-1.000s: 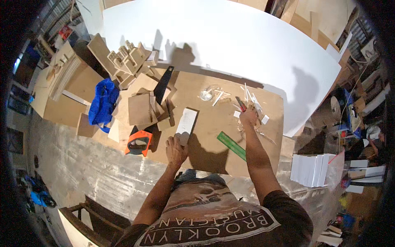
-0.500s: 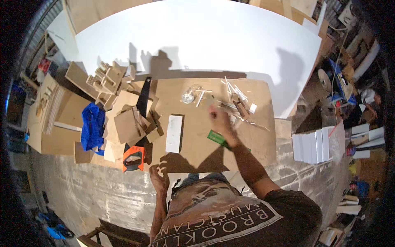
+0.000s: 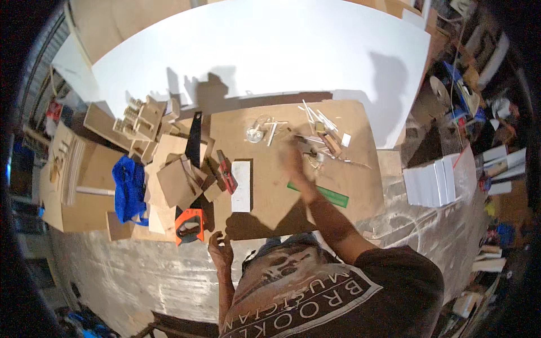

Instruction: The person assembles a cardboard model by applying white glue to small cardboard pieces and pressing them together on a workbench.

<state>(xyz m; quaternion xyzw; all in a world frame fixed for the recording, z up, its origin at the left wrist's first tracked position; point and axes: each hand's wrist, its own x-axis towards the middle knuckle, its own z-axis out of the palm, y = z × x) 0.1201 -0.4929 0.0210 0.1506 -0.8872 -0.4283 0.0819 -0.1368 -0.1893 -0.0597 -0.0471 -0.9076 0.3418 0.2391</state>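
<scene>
My right hand (image 3: 292,162) reaches over the middle of the brown worktable (image 3: 270,208), smeared by motion, so its fingers and anything in them cannot be made out. Beneath that forearm lies a green ruler (image 3: 332,196), partly covered. Past the hand are thin white strips (image 3: 322,120) and small wooden pieces (image 3: 331,144). My left hand (image 3: 221,252) hangs at the table's front edge with fingers curled but apart, holding nothing visible. Nearest to it is a handsaw with an orange and black handle (image 3: 190,226). A white rectangular block (image 3: 241,187) lies beside a slim red tool (image 3: 226,172).
Flat wooden offcuts (image 3: 176,185) are heaped at the left, next to a blue cloth or bag (image 3: 129,188). Wooden assemblies (image 3: 140,121) stand behind them. A large white panel (image 3: 265,50) rises beyond the table. White boards (image 3: 431,183) are stacked at the right.
The slim red tool now shows left of the white block, where none was seen before. The view has shifted slightly, and more of the green ruler shows. My left hand stays low.
</scene>
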